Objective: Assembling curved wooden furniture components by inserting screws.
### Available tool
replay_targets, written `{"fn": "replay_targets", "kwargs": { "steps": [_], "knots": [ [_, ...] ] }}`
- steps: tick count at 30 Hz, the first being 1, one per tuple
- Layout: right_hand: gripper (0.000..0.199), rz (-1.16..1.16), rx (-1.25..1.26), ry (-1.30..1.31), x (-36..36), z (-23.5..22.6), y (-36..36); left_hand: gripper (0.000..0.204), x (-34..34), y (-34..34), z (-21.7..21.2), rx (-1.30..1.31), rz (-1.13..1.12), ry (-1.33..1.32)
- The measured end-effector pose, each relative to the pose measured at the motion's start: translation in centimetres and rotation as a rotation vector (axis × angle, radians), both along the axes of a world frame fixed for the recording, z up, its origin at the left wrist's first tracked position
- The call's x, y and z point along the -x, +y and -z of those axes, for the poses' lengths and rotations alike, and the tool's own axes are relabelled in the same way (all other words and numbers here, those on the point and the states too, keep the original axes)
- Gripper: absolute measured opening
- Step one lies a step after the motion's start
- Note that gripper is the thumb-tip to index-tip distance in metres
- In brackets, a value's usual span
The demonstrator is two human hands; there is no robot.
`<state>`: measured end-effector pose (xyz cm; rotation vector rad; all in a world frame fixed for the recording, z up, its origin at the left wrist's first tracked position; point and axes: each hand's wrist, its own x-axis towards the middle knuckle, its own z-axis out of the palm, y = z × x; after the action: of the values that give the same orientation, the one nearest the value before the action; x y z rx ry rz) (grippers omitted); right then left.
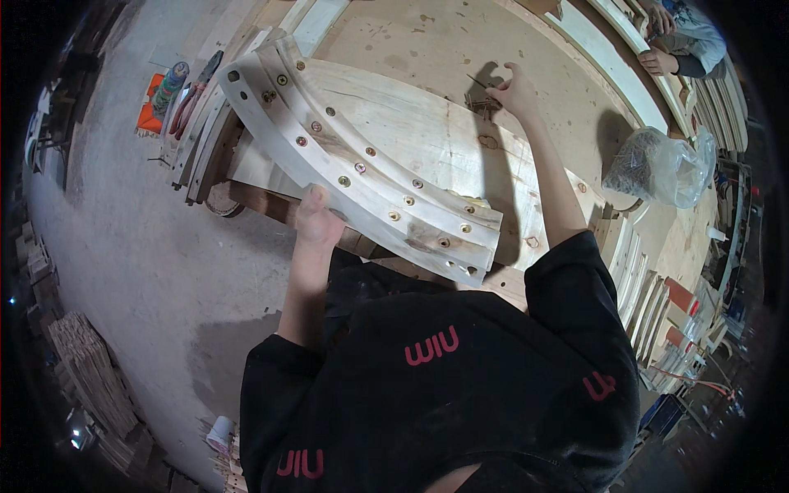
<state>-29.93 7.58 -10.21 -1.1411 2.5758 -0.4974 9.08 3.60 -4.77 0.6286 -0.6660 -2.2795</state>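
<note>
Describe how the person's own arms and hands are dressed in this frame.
Both hands are bare: no gloves, rings or watch show on the left hand or the right hand. The forearms are uncovered. The person wears a black top with sleeves pushed up near the elbows, and red printed markings on the back and on both sleeves.

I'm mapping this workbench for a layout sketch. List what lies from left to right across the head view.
Orange tool on the floor → left hand on the near edge of the curved wooden piece → curved wooden piece with screws → right hand at small nails → clear plastic bag of nails.
</note>
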Motion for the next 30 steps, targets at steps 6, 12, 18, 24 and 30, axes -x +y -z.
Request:
{"fn": "replay_targets", "kwargs": {
  "steps": [6,12,18,24,30],
  "knots": [
    [0.072,-0.058,0.035,-0.149,1.5,0.1,-0.7,0.081,0.9,0.2,-0.5,-0.026,0.005,-0.022],
    [0.077,0.066,0.323,-0.632,-1.0,-4.1,0.4,0.080,0.9,0.1,-0.8,-0.003,-0.021,-0.026],
    [0.077,-0.293,0.429,-1.025,-11.3,-17.5,4.4,0.077,-0.1,0.0,-0.3,0.013,-0.014,-0.032],
    [0.082,-0.383,0.396,-1.148,-13.4,-19.8,6.3,0.076,0.5,0.0,-1.0,0.056,-0.005,0.007],
    [0.080,-0.365,0.354,-1.188,-13.7,-19.5,6.6,0.077,0.6,-0.1,-1.1,0.072,0.015,0.073]
  ]
}}
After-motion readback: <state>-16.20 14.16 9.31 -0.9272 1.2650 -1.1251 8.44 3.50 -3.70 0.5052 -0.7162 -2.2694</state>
